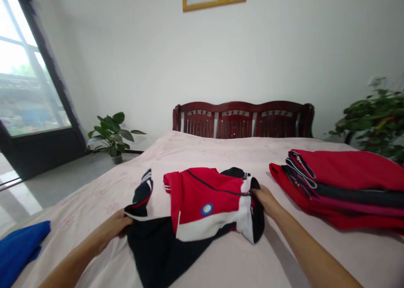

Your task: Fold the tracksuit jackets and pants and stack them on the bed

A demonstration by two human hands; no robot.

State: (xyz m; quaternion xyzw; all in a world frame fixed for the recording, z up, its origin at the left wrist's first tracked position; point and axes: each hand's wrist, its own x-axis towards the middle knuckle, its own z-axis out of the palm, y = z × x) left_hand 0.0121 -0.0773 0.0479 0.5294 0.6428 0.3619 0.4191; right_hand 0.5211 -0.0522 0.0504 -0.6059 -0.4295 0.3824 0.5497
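Observation:
A red, white and black jacket (202, 204) with a round blue badge lies partly folded on the pale pink bedsheet (221, 153). My left hand (115, 227) grips the jacket's dark lower edge near a black sleeve with striped cuff (142, 193). My right hand (263, 199) pinches the jacket's right edge by the collar, fingers closed on the cloth.
A stack of folded red and black garments (341, 191) lies on the bed at right. A blue cloth (19, 248) lies at the bed's left edge. Behind stand a dark wooden headboard (243, 120), potted plants (112, 136) at both sides, and a glass door (28, 82) at left.

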